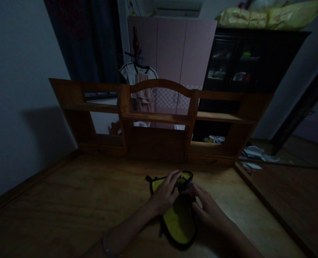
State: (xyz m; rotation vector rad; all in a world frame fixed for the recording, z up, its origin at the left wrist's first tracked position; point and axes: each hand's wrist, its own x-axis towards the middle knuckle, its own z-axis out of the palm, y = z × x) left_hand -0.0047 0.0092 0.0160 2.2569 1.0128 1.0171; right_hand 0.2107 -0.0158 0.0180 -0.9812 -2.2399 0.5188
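Note:
A yellow-green fabric pouch (181, 222) with black edging lies spread open on the wooden surface in front of me. My left hand (165, 191) rests over its upper left part, fingers curled on the fabric and thumb by the dark middle fold. At the pouch's right edge, my right hand (207, 206) pinches the dark edging between thumb and fingers. Something small and shiny shows at the upper opening near the left fingertips, too dim to name. The dark middle of the pouch is partly hidden by both hands.
A wooden shelf unit (159, 116) with several compartments stands along the far edge of the wooden surface (94, 200). A wall (22, 89) borders the left. Behind are a pink wardrobe (171, 53), hanging clothes (143, 80) and a dark cabinet (266, 61). The room is dim.

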